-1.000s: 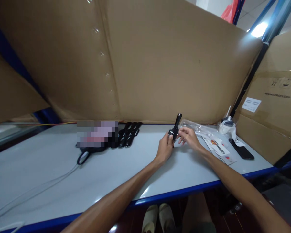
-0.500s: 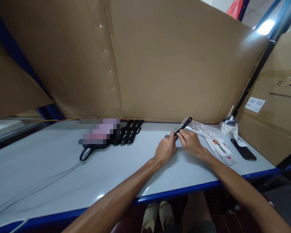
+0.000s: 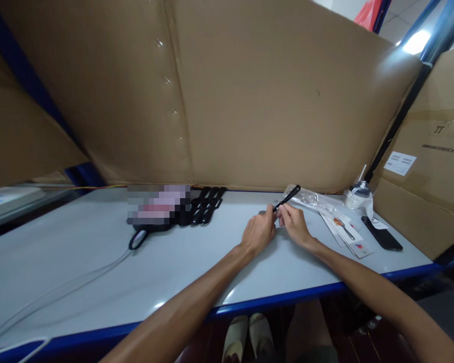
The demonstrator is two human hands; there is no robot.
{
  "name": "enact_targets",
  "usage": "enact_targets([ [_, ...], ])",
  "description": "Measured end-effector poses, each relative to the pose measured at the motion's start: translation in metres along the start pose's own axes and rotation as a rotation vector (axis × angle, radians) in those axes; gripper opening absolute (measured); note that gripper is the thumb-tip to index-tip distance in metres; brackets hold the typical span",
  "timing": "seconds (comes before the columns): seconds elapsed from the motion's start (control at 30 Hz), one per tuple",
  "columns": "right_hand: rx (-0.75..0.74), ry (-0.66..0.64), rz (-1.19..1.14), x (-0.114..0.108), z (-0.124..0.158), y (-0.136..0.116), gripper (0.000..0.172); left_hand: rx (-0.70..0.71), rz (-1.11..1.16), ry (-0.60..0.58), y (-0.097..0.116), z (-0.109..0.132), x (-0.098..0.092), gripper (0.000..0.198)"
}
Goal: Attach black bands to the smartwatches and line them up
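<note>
A utensil with a long black handle [image 3: 290,196] is between my hands, above the table, its handle slanting up to the right. My left hand [image 3: 260,231] is closed round its lower end. A bit of grey metal shows by the left fingers; the rest of that end is hidden. My right hand [image 3: 295,225] is closed in a pinch, fingertips against the utensil just below the handle. To the left, several black-handled utensils [image 3: 208,205] lie side by side.
A blurred-out device in a black case [image 3: 151,227] stands left, with a white cable [image 3: 71,280]. On the right are a clear plastic bag [image 3: 310,199], printed cards [image 3: 344,233], a black phone-like slab [image 3: 382,234] and a small tub [image 3: 357,196]. Cardboard [image 3: 249,101] walls the back.
My right hand has slid off the handle, slightly down towards me, and its fingertips now meet beside the metal part. My left hand keeps its hold. The view has shifted slightly.
</note>
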State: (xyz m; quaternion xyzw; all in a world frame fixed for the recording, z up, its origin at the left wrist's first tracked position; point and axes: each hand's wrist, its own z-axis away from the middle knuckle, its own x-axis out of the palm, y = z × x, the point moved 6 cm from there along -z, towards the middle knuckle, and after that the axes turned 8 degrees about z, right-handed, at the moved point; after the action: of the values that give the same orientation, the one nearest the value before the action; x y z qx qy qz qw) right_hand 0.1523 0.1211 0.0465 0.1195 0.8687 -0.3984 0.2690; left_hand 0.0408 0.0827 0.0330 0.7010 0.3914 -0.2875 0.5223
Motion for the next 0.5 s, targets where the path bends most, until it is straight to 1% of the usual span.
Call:
enact_targets([
  [0.1,-0.020,-0.033,0.058,0.001,-0.003,0.000,0.049,-0.090,-0.023,0.051,-0.008,-0.006,-0.012,0.026],
  [0.17,-0.071,-0.035,0.156,-0.001,-0.004,-0.002,0.051,-0.201,-0.040,0.108,-0.023,-0.010,-0.024,0.031],
  [0.2,-0.095,-0.032,0.197,-0.002,-0.005,-0.002,0.052,-0.257,-0.048,0.119,-0.031,-0.012,-0.028,0.032],
  [0.3,-0.132,-0.031,0.265,-0.006,-0.006,-0.001,0.052,-0.363,-0.072,0.103,-0.056,-0.017,-0.037,0.031],
  [0.4,-0.150,-0.044,0.289,-0.007,-0.007,0.002,0.052,-0.398,-0.060,0.094,-0.069,-0.019,-0.038,0.030],
  [0.5,-0.161,-0.037,0.293,-0.008,-0.008,0.006,0.051,-0.377,-0.043,0.117,-0.070,-0.021,-0.036,0.038],
])
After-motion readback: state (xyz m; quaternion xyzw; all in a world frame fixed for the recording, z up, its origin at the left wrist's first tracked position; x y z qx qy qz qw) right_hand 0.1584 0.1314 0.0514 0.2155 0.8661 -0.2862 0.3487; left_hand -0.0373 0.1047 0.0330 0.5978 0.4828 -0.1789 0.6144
